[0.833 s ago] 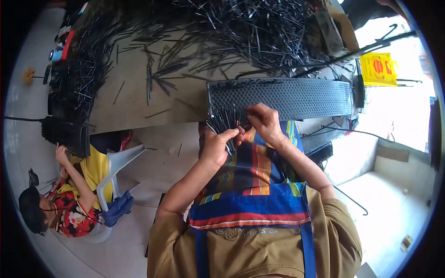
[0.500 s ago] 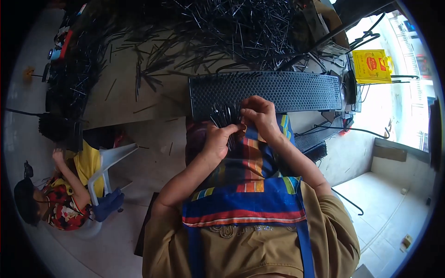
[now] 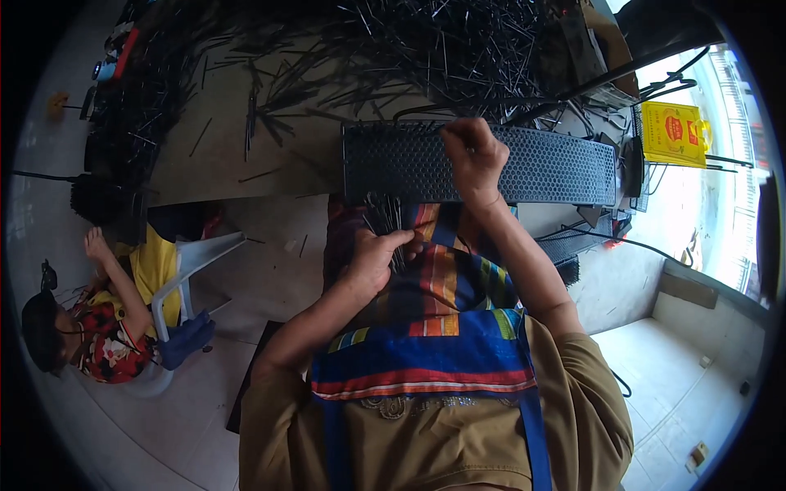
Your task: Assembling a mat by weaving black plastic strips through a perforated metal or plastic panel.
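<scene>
My left hand (image 3: pixel 375 260) is wrapped round a bundle of thin black sticks (image 3: pixel 383 214), held above my lap with its upper ends fanned out. A long, slightly curved black panel full of round holes (image 3: pixel 557 168) lies across in front of me, against the table edge. Over the middle of this panel my right hand (image 3: pixel 478 159) is raised, fingers curled together near its far edge. Whatever those fingers pinch is too small to make out. Dark sticks line the far left edge of the panel.
Loose black sticks (image 3: pixel 483 49) form a large heap on the table (image 3: pixel 184 176). A cardboard box (image 3: pixel 610 49) and a yellow bag (image 3: pixel 673 135) are at the right. To the left, another person (image 3: pixel 115 352) sits by a white plastic chair (image 3: pixel 201 262).
My right hand has moved up and slightly right, from beside the bundle to over the panel's far part. The left hand with the sticks has dropped slightly toward me.
</scene>
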